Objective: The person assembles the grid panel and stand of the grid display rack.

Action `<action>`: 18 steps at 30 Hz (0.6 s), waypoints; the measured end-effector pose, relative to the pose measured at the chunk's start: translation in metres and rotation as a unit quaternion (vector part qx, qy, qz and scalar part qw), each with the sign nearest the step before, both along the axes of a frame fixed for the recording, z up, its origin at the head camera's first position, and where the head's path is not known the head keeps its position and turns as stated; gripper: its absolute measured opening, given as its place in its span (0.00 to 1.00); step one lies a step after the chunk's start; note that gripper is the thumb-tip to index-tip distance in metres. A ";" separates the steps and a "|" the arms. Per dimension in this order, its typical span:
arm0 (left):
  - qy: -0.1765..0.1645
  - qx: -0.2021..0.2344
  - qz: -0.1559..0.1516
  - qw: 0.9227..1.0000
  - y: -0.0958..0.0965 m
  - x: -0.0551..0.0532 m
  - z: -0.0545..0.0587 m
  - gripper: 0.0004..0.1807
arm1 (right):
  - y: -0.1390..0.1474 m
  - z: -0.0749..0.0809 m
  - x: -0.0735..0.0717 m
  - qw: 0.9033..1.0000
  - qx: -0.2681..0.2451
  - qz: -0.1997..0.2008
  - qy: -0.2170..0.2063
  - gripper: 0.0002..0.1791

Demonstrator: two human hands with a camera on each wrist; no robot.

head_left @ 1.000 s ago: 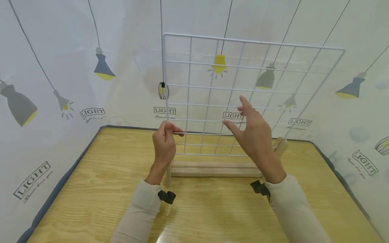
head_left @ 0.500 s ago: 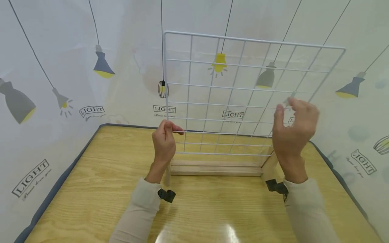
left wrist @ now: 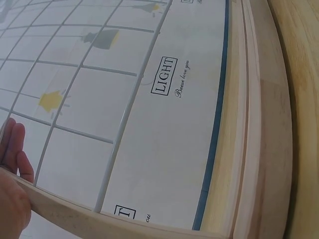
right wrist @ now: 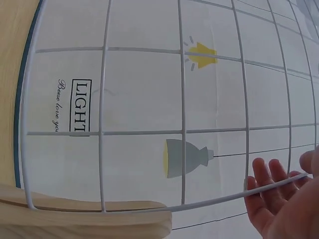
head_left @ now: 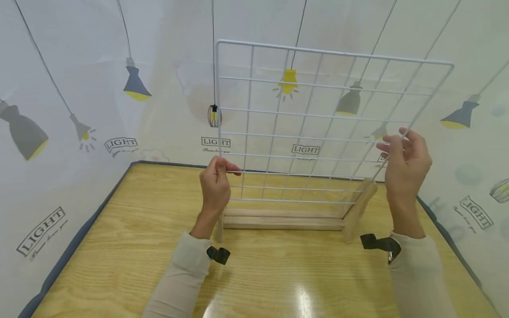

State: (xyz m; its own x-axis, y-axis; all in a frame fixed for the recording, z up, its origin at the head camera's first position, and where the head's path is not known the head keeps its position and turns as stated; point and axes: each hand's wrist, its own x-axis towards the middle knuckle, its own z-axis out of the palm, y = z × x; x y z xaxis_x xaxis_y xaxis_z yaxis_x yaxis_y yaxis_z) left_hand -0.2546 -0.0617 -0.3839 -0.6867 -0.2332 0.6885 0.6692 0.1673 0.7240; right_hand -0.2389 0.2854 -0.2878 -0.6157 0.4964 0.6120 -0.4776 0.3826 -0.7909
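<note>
We've got our left hand (head_left: pixel 214 183) gripping the white wire grid (right wrist: pixel 183 132), right hand (head_left: pixel 409 170) curled round its other edge.

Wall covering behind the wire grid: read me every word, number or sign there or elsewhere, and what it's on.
"LIGHT": boxed, repeated across the printed wall covering.
"Beese love you": script under the boxed word, same covering; clear only in the wrist views.
A faint mark at right, possibly "H", same covering: too blurred to confirm.
Nothing readable on the wire grid or wooden stand; no numbers visible.
</note>
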 end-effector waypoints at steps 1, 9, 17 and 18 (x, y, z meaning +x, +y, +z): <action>-0.001 -0.001 -0.001 1.000 0.000 0.000 0.000 0.19 | 0.001 0.001 -0.001 1.000 -0.023 0.017 0.010 0.09; -0.004 0.005 -0.031 0.999 -0.003 0.000 -0.001 0.20 | 0.004 0.006 -0.002 0.996 -0.076 0.039 0.023 0.07; -0.010 0.044 -0.084 0.995 -0.010 0.001 0.001 0.17 | 0.004 0.008 -0.001 0.994 -0.096 0.051 0.026 0.06; -0.010 0.046 -0.086 0.995 -0.012 0.001 0.002 0.17 | 0.004 0.008 -0.001 0.994 -0.096 0.052 0.027 0.06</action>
State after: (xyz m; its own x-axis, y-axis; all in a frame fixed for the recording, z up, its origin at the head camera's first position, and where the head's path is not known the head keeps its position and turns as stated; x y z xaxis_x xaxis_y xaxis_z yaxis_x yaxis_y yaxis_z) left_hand -0.2531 -0.0733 -0.3820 -0.7357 -0.1719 0.6551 0.6669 -0.0155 0.7450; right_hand -0.2400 0.2891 -0.2797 -0.6383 0.5434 0.5452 -0.5500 0.1735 -0.8169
